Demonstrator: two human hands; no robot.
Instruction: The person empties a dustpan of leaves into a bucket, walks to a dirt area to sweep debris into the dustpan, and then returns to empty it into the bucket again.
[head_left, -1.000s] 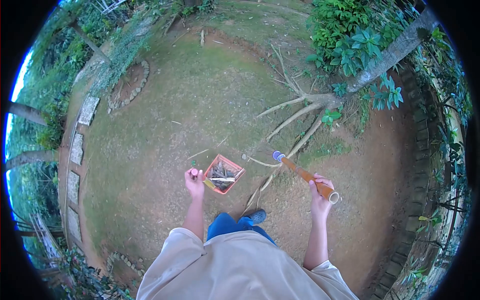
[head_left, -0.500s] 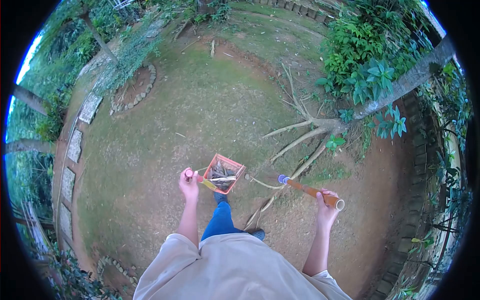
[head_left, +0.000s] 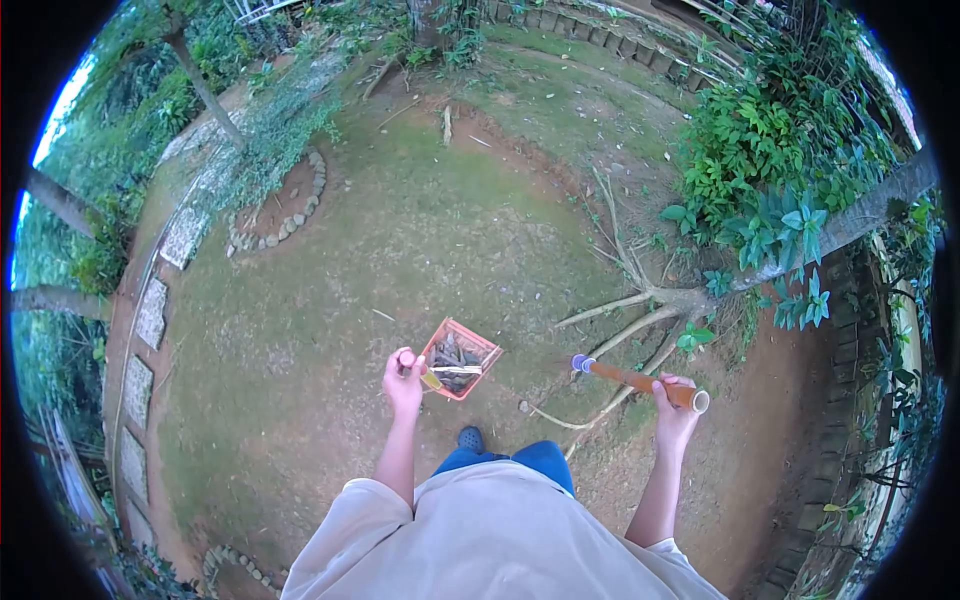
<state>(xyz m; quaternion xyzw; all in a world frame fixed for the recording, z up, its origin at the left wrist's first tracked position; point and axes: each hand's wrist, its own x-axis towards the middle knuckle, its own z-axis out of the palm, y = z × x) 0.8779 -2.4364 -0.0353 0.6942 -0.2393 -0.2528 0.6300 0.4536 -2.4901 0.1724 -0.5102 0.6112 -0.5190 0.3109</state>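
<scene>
My left hand is wrapped round the handle of an orange dustpan, whose yellowish neck shows beside my fingers. Dry leaves and pale sticks lie inside the dustpan. On the right, my right hand grips a brown bamboo-like broom handle near its open, hollow end. A purple and white binding wraps the handle's far end, where the bristles are too blurred to make out.
Tree roots spread over the ground ahead on the right, below a leaning trunk. Leafy bushes stand beyond. Stone slabs line the left side, near a stone-ringed bed.
The ground, roots and trees have shifted in view as I move. One shoe has gone out of sight and my legs have changed position. Both hands keep their holds.
</scene>
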